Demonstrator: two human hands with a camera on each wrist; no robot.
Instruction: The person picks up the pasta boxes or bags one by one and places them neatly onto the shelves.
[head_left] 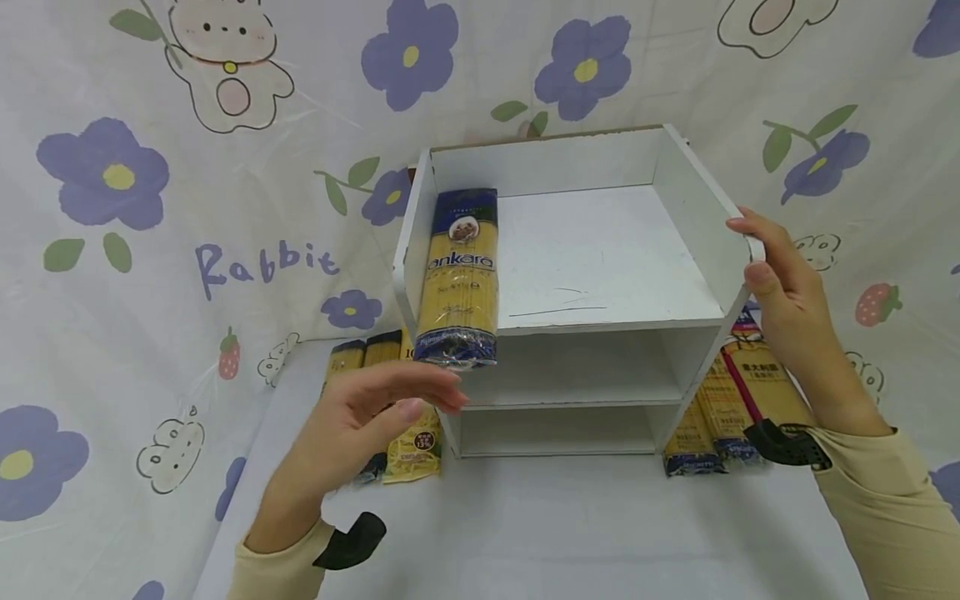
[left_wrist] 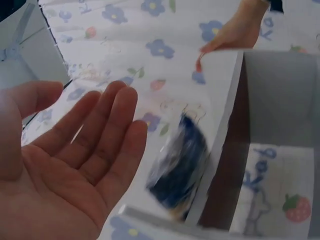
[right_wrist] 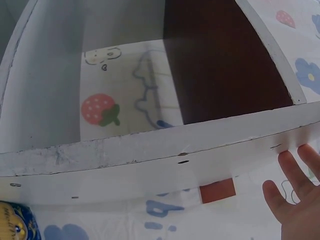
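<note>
A white three-tier shelf unit [head_left: 600,250] stands on the table. A long pack of spaghetti [head_left: 459,275], blue-ended and marked "ankara", lies on its top tier at the left, its near end sticking out over the front edge. My left hand [head_left: 375,412] hovers just below and in front of that end, palm up, fingers straight, holding nothing. In the left wrist view the open palm [left_wrist: 75,165] is close to the blurred pack [left_wrist: 177,170]. My right hand [head_left: 780,292] grips the front top corner of the shelf's right side wall, thumb outside and fingers over the edge [right_wrist: 295,200].
More spaghetti packs lie flat on the table to the left of the shelf [head_left: 382,400] and to its right [head_left: 720,408]. A flower-and-rabbit printed cloth [head_left: 150,208] hangs behind and covers the table. The two lower tiers look bare.
</note>
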